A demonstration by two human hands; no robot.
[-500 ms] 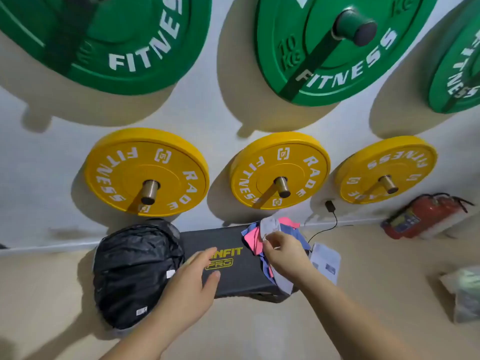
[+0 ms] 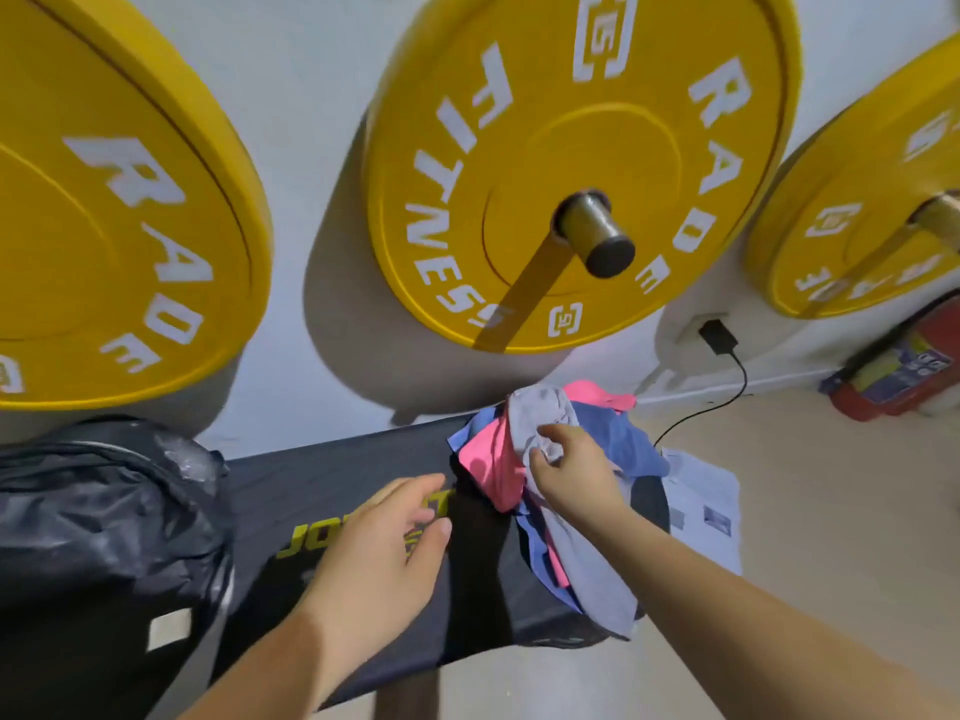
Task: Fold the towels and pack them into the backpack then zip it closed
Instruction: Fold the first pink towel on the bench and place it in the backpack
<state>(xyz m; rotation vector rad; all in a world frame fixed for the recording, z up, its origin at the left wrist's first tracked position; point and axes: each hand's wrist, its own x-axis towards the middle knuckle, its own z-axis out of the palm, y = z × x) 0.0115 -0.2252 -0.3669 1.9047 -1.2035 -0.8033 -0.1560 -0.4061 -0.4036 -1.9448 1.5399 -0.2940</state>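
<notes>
The towels [image 2: 545, 475] lie heaped at the right end of the desk [image 2: 332, 491], soft, light and limp, best taken by a corner or hem. The right hand [image 2: 566, 470] pinches the grey one, seemingly near its edge; the left hand [image 2: 374, 553] hovers just left, fingers apart. The backpack [image 2: 98, 522] sits far left.
</notes>
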